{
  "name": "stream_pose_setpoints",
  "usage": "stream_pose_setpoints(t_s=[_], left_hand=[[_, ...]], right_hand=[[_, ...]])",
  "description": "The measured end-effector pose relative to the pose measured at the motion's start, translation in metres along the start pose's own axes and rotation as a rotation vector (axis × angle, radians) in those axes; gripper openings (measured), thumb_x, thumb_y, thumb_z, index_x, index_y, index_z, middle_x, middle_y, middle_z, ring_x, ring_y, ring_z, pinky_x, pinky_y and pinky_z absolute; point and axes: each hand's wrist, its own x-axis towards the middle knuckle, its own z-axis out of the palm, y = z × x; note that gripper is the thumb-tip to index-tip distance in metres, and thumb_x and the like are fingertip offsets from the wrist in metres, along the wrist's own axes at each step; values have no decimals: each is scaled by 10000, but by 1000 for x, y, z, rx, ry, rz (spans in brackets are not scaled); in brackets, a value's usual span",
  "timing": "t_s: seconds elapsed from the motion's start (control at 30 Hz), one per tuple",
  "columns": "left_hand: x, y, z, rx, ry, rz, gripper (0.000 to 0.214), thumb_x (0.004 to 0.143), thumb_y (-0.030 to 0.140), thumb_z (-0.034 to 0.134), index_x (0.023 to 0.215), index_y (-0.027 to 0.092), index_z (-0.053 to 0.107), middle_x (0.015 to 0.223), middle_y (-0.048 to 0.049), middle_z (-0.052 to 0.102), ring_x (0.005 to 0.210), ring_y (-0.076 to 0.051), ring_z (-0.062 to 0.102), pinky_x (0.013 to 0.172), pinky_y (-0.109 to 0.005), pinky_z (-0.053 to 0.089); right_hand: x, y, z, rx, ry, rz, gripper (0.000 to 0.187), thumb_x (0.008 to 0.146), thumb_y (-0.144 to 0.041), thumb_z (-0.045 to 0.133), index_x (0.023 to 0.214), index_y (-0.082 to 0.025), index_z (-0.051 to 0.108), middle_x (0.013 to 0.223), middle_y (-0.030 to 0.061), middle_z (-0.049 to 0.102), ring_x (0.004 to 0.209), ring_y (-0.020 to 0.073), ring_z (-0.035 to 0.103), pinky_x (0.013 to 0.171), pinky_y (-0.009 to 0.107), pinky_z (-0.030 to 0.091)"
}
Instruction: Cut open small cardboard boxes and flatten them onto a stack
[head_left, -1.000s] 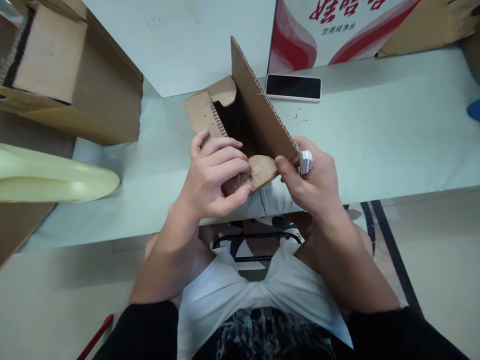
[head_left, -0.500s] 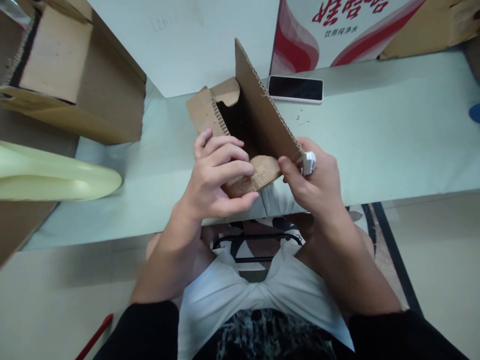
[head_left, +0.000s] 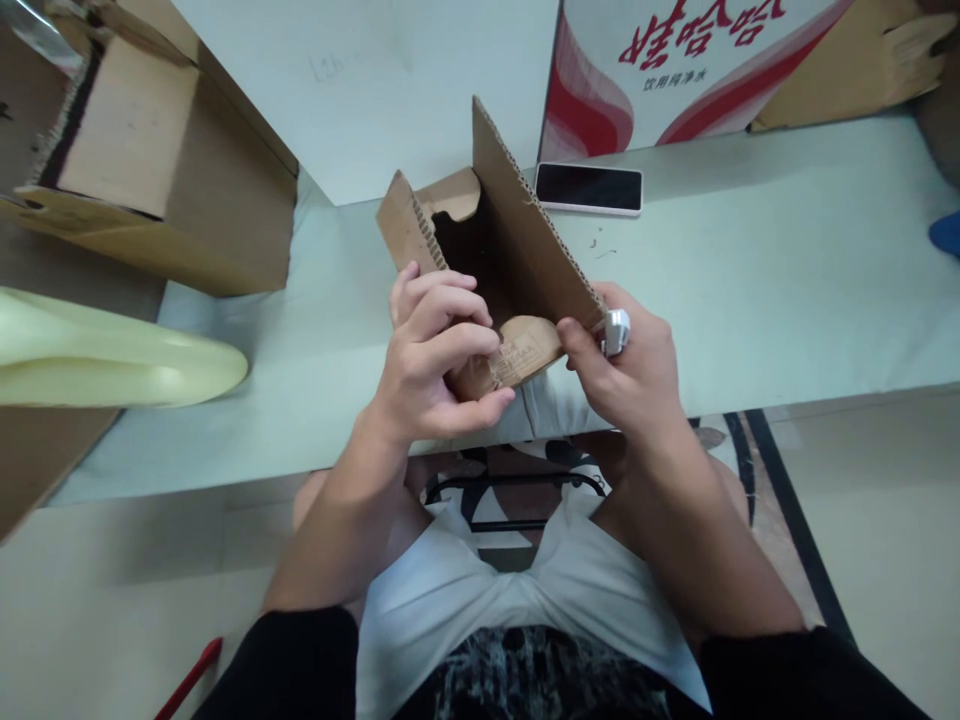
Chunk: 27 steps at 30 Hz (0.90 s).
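Between my hands is a small brown cardboard box [head_left: 517, 215], tilted, with its top open and a tall flap standing up on its right side. The inside is dark. My left hand [head_left: 442, 350] grips the box's near left side, fingers curled over the edge and thumb under the near flap. On the right, my right hand [head_left: 626, 355] pinches the near corner of the tall flap, thumb in front and the other fingers behind it. A silver ring-like piece [head_left: 616, 332] sits on a finger of that hand.
A phone [head_left: 589, 188] lies behind the box on the pale green tabletop [head_left: 750, 270]. Larger cardboard boxes [head_left: 232, 190] and a pale yellow curved object [head_left: 127, 350] stand at left. A white box [head_left: 375, 90] and a red-and-white carton [head_left: 675, 80] line the back.
The view has shifted slightly, so the background sits a little lower. Both hands keep their hold on the cardboard box, and the box's left flap is tilted slightly more upright.
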Motion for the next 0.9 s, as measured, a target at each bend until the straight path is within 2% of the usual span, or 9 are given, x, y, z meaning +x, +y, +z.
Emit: stream_pose_setpoints(t_s=[0.1, 0.17, 0.33, 0.43, 0.53, 0.63, 0.73, 0.83, 0.9], left_hand=[[0, -1, 2, 20, 77, -42, 399, 833, 645, 618, 758, 271, 503, 866, -40, 623, 1130, -304, 598, 1131, -594, 409], [2, -2, 3, 39, 211, -90, 434, 887, 669, 535, 757, 263, 458, 824, -39, 594, 1072, -293, 613, 1069, -595, 460], [14, -13, 10, 15, 816, -83, 405, 963, 590, 505, 818, 246, 345, 834, 23, 503, 883, -172, 594, 1108, -537, 475], [18, -26, 10, 0, 1031, -217, 362, 991, 545, 415, 855, 254, 247, 841, 14, 420, 974, -179, 617, 1140, -531, 476], [12, -41, 3, -153, 1119, -469, 288, 1024, 444, 282, 855, 246, 159, 886, -4, 433, 1130, -186, 632, 1154, -511, 475], [4, -57, -7, -249, 1118, -615, 340, 1047, 502, 180, 851, 234, 108, 911, -12, 469, 1101, -167, 625, 1093, -452, 511], [1, -66, -14, -291, 1142, -690, 364, 1040, 522, 153, 845, 227, 67, 856, -9, 431, 1046, -142, 624, 1025, -403, 548], [1, -65, -13, -383, 1190, -708, 364, 1024, 519, 191, 830, 223, 107, 855, -6, 453, 1080, -141, 634, 1017, -404, 555], [-1, -63, -11, -370, 1139, -743, 394, 1018, 573, 173, 832, 226, 185, 916, -13, 528, 1156, -160, 631, 961, -399, 568]], right_hand=[[0, 0, -1, 19, -4, 18, 245, 951, -425, 624, 1069, -218, 681, 960, 34, 780, 808, 185, 725, 743, 324, 561], [0, -2, -2, 43, -18, 46, 275, 907, -438, 675, 1073, -219, 686, 993, 33, 784, 733, 164, 692, 725, 325, 566], [2, -2, -4, 91, -14, 153, 293, 859, -434, 702, 1060, -221, 701, 1016, 31, 791, 621, 125, 616, 691, 328, 564], [3, 5, -1, 95, 27, 264, 297, 865, -453, 672, 1034, -212, 712, 1008, 44, 789, 671, 150, 652, 692, 346, 557], [4, 13, 1, 58, -85, 402, 299, 879, -481, 644, 924, -197, 726, 921, 57, 783, 722, 192, 690, 724, 380, 555], [2, 16, 5, 79, -376, 525, 359, 909, -511, 608, 789, -192, 722, 816, 75, 770, 825, 248, 733, 774, 407, 573], [-1, 16, 12, 176, -589, 499, 343, 907, -515, 624, 920, -203, 765, 913, 81, 798, 959, 279, 753, 890, 458, 591], [-2, 20, 21, 337, -627, 374, 405, 884, -513, 665, 1165, -232, 740, 1227, 94, 774, 1159, 282, 724, 1070, 510, 541], [-2, 23, 24, 427, -540, 331, 513, 859, -547, 697, 1273, -246, 679, 1380, 110, 704, 1259, 284, 683, 1131, 523, 504]])
